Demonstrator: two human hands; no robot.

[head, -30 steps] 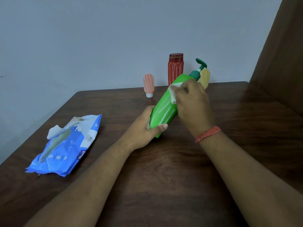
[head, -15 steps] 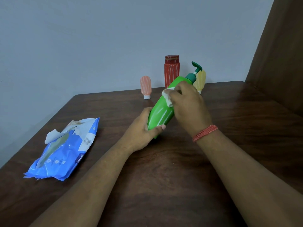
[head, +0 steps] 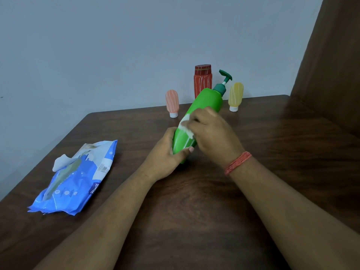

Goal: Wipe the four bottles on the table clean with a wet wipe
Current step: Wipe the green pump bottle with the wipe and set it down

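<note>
Right now my left hand (head: 165, 152) grips the base of the green pump bottle (head: 196, 121), tilted above the tabletop (head: 272, 152), fingers curled round it. My right hand (head: 212, 133) pinches the wet wipe (head: 186, 125) against its side. Behind stand the pink (head: 172, 103), red (head: 202, 79) and yellow (head: 235, 96) bottles.

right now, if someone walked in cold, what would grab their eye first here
The bright green pump bottle at the middle of the table, tilted, with the left hand gripping its base and the right hand pressing a white wet wipe against its side. Next, the blue wipes pack lying open at the left, and three small bottles standing along the far edge by the wall: pink, red, yellow.
</note>
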